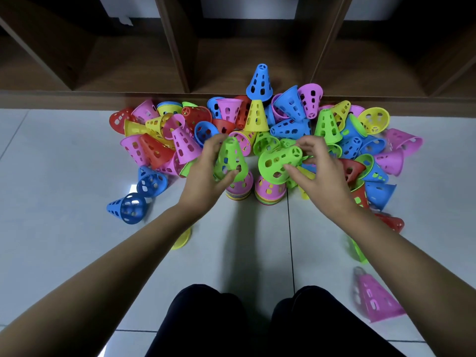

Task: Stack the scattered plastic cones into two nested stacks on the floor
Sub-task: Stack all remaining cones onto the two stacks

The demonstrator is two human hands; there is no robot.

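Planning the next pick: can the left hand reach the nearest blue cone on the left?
Probably, once free: the blue cone lies on open floor, but the left hand grips a green cone.

Cones (256,117): I read no lettering or numbers.
Shelf (144,65) at 12 o'clock: I find no readable label or sign.

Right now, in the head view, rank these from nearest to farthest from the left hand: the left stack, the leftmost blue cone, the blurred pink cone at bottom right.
1. The left stack, right beside the left hand.
2. The leftmost blue cone, lying out to its left.
3. The pink cone, far off at bottom right.
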